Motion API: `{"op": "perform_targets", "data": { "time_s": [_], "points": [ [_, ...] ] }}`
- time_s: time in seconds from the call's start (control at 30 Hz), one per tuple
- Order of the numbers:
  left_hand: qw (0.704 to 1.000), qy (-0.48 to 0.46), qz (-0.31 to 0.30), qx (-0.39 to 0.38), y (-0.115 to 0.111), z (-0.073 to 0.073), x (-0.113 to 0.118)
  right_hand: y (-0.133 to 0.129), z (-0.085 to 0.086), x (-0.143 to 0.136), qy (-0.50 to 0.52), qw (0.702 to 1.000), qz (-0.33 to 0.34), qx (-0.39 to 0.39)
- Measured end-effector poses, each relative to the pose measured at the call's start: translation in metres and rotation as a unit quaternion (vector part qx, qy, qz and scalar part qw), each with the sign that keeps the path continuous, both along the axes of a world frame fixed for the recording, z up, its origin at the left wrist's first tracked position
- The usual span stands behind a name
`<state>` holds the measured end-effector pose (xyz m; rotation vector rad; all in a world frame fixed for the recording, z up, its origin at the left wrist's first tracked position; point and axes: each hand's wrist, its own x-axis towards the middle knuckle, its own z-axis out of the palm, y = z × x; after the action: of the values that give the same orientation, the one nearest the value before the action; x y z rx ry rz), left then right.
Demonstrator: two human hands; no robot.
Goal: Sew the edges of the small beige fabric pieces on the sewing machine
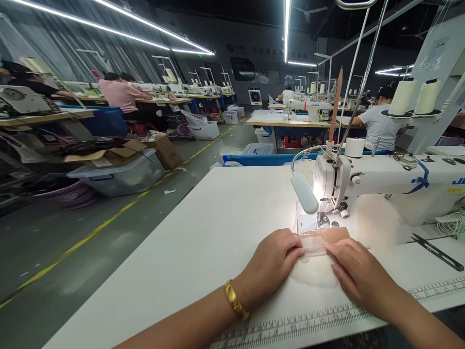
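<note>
Left hand [278, 257] pinches the film [313, 247] at left; right hand [359, 271] touches its right end, grip unclear, near the machine [378, 175].

White tabletop [218, 218], translucent material [313, 247], sewing machine [385, 173], black snips [439, 254], front-edge ruler [301, 324]

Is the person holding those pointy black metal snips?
No, the pointy black metal snips lie on the white tabletop, apart from the right hand and left hand.

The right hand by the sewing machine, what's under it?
A tan piece and some clear film stick out from under the right hand, over the white table. What it covers completely can't be seen.
</note>
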<state>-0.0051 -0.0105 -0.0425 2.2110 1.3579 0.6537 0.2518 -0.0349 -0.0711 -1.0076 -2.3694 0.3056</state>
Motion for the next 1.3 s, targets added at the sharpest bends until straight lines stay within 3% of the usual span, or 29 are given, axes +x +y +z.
{"op": "perform_targets", "data": {
  "time_s": [0.2, 0.3, 0.4, 0.5, 0.57, 0.7, 0.77, 0.83, 0.9, 0.97, 1.03, 1.17, 1.3],
  "points": [
    [0.985, -0.135, 0.071, -0.081, 0.003, 0.005, -0.001, -0.008, -0.004, 0.0, 0.004, 1.0, 0.009, 0.02],
    [0.99, -0.12, 0.069, -0.033, 0.004, 0.007, -0.002, -0.007, -0.003, 0.002, 0.004, 1.0, 0.011, 0.016],
    [0.996, -0.078, -0.036, 0.037, -0.001, 0.005, -0.009, -0.009, 0.002, 0.003, -0.018, 0.999, 0.035, -0.001],
    [0.984, -0.012, -0.175, 0.032, -0.013, 0.005, -0.015, -0.016, 0.007, 0.003, -0.035, 0.997, 0.068, -0.022],
    [0.98, 0.015, -0.199, 0.019, -0.022, 0.01, -0.015, -0.021, 0.012, 0.002, -0.009, 0.996, 0.069, -0.064],
    [0.967, -0.061, -0.183, -0.164, -0.025, 0.031, -0.009, -0.018, 0.026, 0.002, 0.109, 0.961, 0.007, -0.253],
    [0.954, -0.099, -0.151, -0.24, -0.016, 0.038, -0.005, -0.005, 0.032, 0.003, 0.14, 0.943, -0.044, -0.298],
    [0.966, -0.088, -0.102, -0.22, -0.005, 0.039, -0.004, 0.012, 0.033, 0.003, 0.12, 0.946, -0.084, -0.289],
    [0.99, -0.048, -0.06, -0.115, 0.004, 0.036, -0.004, 0.025, 0.031, 0.003, 0.081, 0.96, -0.126, -0.237],
    [0.998, -0.023, -0.06, -0.003, 0.008, 0.031, -0.007, 0.029, 0.025, 0.003, 0.054, 0.977, -0.157, -0.134],
    [0.993, -0.024, -0.102, 0.044, 0.008, 0.026, -0.01, 0.023, 0.019, 0.002, 0.042, 0.988, -0.145, -0.038],
    [0.978, -0.021, -0.205, 0.011, 0.005, 0.018, -0.011, -0.007, 0.006, -0.002, 0.03, 0.998, -0.054, -0.009],
    [0.983, -0.03, -0.178, -0.026, 0.01, 0.006, -0.004, -0.023, -0.003, -0.005, 0.036, 0.995, -0.056, -0.073]
  ]
}}
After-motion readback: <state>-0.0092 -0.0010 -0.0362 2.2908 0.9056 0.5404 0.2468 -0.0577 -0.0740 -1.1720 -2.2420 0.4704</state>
